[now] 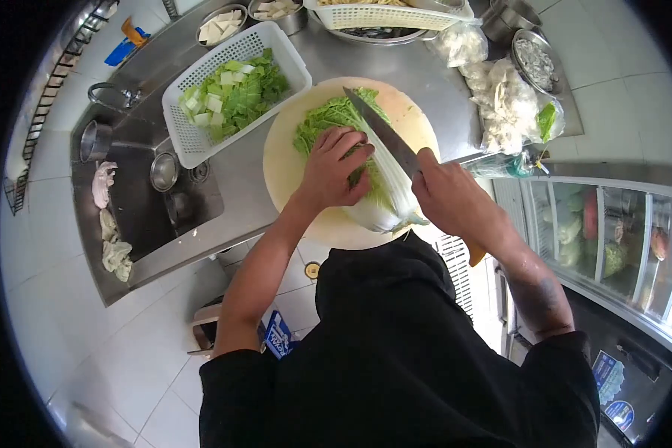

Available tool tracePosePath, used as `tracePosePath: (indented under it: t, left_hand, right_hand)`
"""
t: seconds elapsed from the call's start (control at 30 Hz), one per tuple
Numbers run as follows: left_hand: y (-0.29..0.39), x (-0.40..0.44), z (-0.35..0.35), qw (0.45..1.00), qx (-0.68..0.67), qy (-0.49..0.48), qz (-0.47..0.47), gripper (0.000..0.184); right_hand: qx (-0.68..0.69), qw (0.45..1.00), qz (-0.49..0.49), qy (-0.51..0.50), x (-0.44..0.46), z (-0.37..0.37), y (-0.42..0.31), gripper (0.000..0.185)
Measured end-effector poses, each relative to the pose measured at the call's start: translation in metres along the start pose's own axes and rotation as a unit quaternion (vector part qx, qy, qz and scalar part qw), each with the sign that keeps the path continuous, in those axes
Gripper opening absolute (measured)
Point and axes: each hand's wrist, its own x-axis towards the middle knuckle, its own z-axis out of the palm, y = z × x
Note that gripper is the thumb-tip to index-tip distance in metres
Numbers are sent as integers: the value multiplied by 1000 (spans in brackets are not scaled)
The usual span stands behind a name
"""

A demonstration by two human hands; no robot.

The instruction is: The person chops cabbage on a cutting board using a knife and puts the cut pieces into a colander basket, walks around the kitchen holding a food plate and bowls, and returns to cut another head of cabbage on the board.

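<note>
A napa cabbage [384, 213] lies lengthwise on a round cutting board [284, 160], its leafy end away from me and its white base near my body. My left hand [340, 168] rests on the leaves with its fingers curled over them, pressing the cabbage. In my right hand [452, 194] is a kitchen knife [384, 134], gripped by the handle. Its long blade points up and left and lies along the right side of the cabbage. Whether the edge is in the cabbage, I cannot tell. Left of the board stands a white perforated basket [175, 123] holding cut cabbage pieces [235, 97].
A sink [145, 216] with metal bowls is at the left. Along the back are bowls of white pieces [222, 27] and a white basket [396, 16]. Plastic bags [504, 104] lie at the right, by a metal bowl [535, 63]. A glass-front fridge [605, 231] stands right.
</note>
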Motion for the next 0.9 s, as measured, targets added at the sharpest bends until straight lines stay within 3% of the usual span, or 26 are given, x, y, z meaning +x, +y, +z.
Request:
tracePosePath:
  t: [0.17,0.9]
  left_hand:
    - [-2,-1,-1,998,-6,-56,-31,45]
    - [-8,-6,6,999,-33,10,-19,45]
  right_hand:
    - [-50,998,28,-38,5,-8,-14,17]
    - [-89,993,28,-78,38,14,-28,17]
